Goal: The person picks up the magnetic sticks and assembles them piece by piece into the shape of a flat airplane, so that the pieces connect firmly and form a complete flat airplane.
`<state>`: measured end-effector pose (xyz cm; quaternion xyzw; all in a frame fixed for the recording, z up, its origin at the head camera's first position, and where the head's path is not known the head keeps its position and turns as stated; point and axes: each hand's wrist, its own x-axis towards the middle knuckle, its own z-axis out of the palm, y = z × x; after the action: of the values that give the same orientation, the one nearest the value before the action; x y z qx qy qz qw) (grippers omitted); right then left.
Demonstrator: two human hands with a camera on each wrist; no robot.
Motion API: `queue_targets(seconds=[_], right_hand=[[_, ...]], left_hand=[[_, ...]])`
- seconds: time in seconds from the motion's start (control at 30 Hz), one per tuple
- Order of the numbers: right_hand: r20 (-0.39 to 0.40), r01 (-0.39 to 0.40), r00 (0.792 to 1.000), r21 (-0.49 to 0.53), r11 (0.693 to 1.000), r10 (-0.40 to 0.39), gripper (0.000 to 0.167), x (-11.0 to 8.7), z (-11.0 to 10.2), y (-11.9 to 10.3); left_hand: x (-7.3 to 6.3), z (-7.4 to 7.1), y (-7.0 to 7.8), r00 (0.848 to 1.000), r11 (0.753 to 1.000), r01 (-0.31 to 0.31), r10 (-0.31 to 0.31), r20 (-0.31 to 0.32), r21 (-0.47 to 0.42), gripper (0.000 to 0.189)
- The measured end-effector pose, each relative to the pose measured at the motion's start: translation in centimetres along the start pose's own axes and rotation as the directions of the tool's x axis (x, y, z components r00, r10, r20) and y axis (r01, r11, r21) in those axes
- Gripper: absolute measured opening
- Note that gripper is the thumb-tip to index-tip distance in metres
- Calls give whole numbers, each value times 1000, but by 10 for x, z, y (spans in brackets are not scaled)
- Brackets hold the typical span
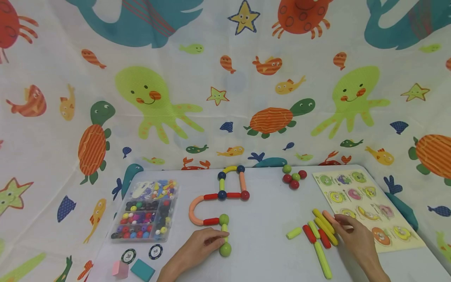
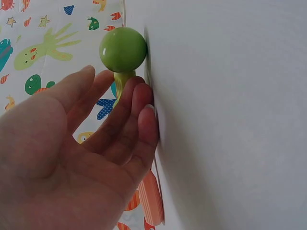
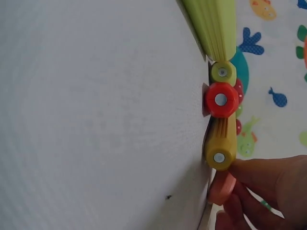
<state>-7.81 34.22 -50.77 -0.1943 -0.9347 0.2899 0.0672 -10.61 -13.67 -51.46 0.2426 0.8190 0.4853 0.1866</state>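
My left hand [image 1: 202, 244] has its fingers around a short light green magnetic stick [image 1: 224, 228] between two green balls; the nearer ball [image 2: 123, 50] shows above the fingertips in the left wrist view. These join a shape of red and salmon sticks [image 1: 195, 211], with dark blue balls [image 1: 222, 194] and a dark red ball [image 1: 245, 195] farther back. At the right, my right hand [image 1: 356, 235] pinches a salmon magnetic stick [image 3: 222, 188] beside loose yellow sticks [image 1: 325, 225], partly hidden by the fingers. Red sticks [image 1: 309, 234] and green sticks [image 1: 322, 258] lie left of it.
A divided clear box of beads [image 1: 144, 211] stands at the left. Before it lie two round chips [image 1: 155, 252], a pink block [image 1: 120, 269] and a teal block [image 1: 142, 270]. Several loose balls [image 1: 294, 184] sit at the back, and a picture board [image 1: 340, 188] lies at the right.
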Motion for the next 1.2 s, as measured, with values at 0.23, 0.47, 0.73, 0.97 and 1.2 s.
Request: queue_targets(seconds=[0.23,0.47,0.73,0.97,1.2], right_hand=[[44,-35,998,7,999,34,49,5,-2,2],[57,21,998,-22,1000,-19,49,9,-2,10],[-52,68,996,-16,998,-69,53,9,-9,6],[-41,244,969,36,969,-243,40,-4,-7,-32],[127,459,867,171,872,-482,25,-26,20,-81]], left_hand=[[0,-1,1,1000,1000,16,-16,16,2,33],[1,-2,1,999,1000,21,-21,25,-4,32],[1,-4,3,1000,1000,11,-11,20,-10,31],[0,-3,0,999,1000,-5,6,39,-12,32],[-2,-2,-1,998,999,-27,29,47,-39,31]])
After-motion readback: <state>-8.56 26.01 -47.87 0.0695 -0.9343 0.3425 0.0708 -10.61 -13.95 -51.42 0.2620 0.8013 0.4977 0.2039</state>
